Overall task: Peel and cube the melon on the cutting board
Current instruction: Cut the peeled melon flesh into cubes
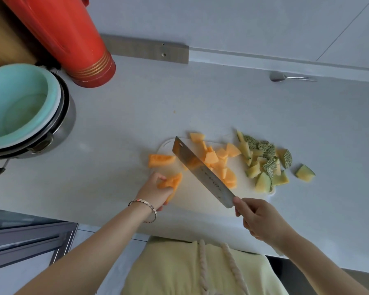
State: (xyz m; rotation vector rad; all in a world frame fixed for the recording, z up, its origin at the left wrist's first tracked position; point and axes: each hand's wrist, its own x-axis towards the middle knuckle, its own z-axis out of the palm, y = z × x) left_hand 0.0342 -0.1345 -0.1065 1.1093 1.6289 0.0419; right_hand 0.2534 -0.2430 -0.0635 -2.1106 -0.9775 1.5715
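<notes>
Melon cubes lay heaped on the board, which sat on the counter; rinds were piled at its right end, one piece off on the counter; a peeled strip lay at the board's left edge; the left hand held a peeled slice in a curled grip; the right hand was clenched round the knife, its blade slanting over the cubes, perhaps touching them; a red flask and a bowl nested in a pot stood at the counter's left; a spoon lay near the wall.
</notes>
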